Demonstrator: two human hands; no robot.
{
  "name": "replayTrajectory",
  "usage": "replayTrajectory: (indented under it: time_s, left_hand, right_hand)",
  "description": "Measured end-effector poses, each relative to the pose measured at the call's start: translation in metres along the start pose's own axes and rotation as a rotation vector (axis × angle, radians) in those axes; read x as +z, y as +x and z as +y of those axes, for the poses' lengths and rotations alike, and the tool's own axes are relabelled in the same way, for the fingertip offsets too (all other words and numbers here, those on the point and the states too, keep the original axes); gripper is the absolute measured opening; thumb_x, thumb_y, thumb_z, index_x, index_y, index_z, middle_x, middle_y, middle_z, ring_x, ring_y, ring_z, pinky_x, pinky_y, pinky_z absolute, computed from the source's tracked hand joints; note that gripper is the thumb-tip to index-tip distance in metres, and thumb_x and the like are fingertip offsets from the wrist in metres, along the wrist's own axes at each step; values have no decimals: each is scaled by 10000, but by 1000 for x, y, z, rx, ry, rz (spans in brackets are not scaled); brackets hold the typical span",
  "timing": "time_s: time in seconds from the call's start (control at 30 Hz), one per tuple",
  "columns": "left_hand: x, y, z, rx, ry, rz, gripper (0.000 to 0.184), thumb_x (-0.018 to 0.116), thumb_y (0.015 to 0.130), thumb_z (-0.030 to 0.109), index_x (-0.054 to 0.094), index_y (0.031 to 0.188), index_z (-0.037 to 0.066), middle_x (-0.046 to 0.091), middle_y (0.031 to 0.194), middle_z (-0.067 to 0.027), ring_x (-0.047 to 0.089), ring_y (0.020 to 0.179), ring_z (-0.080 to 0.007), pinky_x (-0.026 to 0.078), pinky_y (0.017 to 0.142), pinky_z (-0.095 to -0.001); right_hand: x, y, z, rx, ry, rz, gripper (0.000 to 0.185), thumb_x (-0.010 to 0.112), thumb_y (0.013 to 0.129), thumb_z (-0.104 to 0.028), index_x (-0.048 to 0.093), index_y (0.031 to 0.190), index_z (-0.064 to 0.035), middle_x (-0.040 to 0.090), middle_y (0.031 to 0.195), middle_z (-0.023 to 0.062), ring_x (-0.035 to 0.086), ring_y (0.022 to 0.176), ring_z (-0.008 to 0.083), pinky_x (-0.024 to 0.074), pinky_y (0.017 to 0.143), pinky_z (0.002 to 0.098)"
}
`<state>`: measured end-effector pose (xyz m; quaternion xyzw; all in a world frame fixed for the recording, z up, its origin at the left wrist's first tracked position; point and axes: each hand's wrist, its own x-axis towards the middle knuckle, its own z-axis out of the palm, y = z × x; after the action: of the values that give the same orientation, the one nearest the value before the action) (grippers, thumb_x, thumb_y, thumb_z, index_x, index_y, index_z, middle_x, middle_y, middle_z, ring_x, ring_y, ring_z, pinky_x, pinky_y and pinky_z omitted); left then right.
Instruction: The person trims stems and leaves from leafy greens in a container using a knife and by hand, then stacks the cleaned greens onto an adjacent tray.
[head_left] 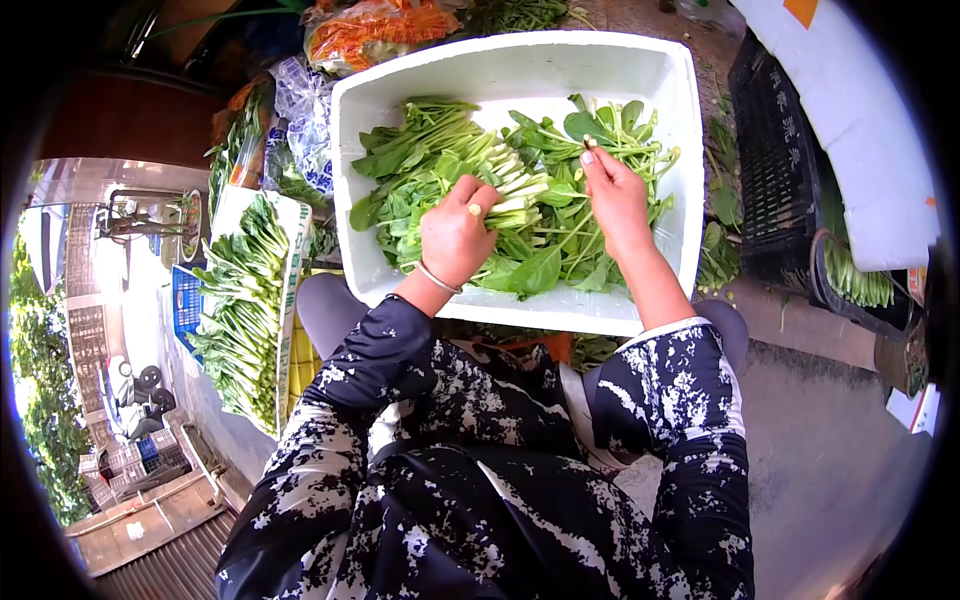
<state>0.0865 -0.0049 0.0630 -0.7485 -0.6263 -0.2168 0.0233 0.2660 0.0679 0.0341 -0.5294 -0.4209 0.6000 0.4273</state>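
A white foam box (685,120) sits in front of me, with leafy greens inside. On its left side lies a pile of trimmed greens (425,140), their pale cut ends pointing right. Looser leafy stalks (540,268) spread over the right side. My left hand (457,235), a bangle at its wrist, is closed round a leafy green stalk, whose pale cut end (475,210) pokes out between the fingers. Over the loose stalks, my right hand (615,205) is pinched, thumb upward. A small dark tip shows at its fingers; what it belongs to is hidden.
Left of the box stands another foam box (297,225) heaped with greens (245,310), beside a blue crate (187,300). Plastic bags (375,35) lie behind. A black crate (775,170) and a white foam panel (850,110) are at right. Leaf scraps litter the floor.
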Motion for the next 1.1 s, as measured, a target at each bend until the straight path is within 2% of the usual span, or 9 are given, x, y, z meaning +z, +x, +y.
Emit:
replayTrajectory:
  time_s: [0.07,0.13,0.2,0.3,0.43,0.57,0.73,1.0,1.1]
  left_hand:
    - [1,1,1,-89,-62,-54,274,701,585,50,556,815,81,561,829,-56,571,672,-268,470,571,-353]
    - [7,0,-3,-105,-309,-55,265,710,622,79,556,836,55,580,794,-102,577,685,-298,478,605,-348]
    - [4,1,2,-190,-346,-106,299,719,652,105,568,894,16,612,773,-114,603,684,-243,480,636,-307]
    - [-1,9,9,-451,-834,-352,416,761,639,92,575,996,-14,628,839,-26,561,726,-81,478,672,-242]
    - [1,15,10,-568,-1027,-480,387,761,645,40,580,986,10,622,848,-22,567,723,-84,485,672,-235]
    - [6,18,4,-703,-1157,-611,388,751,664,25,576,1011,19,629,893,-44,588,739,-109,488,699,-247]
    - [3,28,-5,-725,-1372,-542,416,732,690,28,559,1068,12,621,1026,-88,593,821,-131,472,799,-276]
    - [-2,35,6,-716,-1271,-671,472,738,694,65,519,1108,6,621,952,-62,588,858,-144,469,807,-287]
    - [8,35,5,-559,-1395,-800,406,732,717,128,550,1056,-3,626,946,-76,591,857,-156,465,802,-280]
  right_hand:
    - [1,-8,-16,145,-26,-58,387,573,866,-329,572,1125,-42,552,768,7,485,589,45,280,412,178]
    - [4,-15,-23,167,11,-176,390,575,864,-330,567,1120,-36,556,809,9,496,587,54,278,398,178]
    - [6,-17,-22,191,48,-296,393,577,863,-331,561,1116,-30,560,850,10,508,586,64,275,384,178]
    - [5,-14,-14,146,141,-395,388,586,855,-332,576,1099,-30,568,856,20,504,552,53,263,375,167]
    - [5,-12,-8,179,75,-408,364,602,842,-332,608,1004,-6,555,709,11,505,527,68,314,399,195]
    - [4,-8,-5,109,33,-353,336,605,841,-314,619,954,3,567,687,22,503,497,83,349,413,212]
    - [-8,1,-14,-51,-235,-242,309,629,822,-273,618,905,25,565,626,18,503,458,92,395,447,224]
    - [-3,-10,-25,118,-28,-459,343,641,818,-267,600,987,29,549,678,13,473,498,65,387,451,208]
    - [0,-7,-11,72,12,-485,413,668,794,-301,582,1031,27,538,683,10,462,508,52,370,440,191]
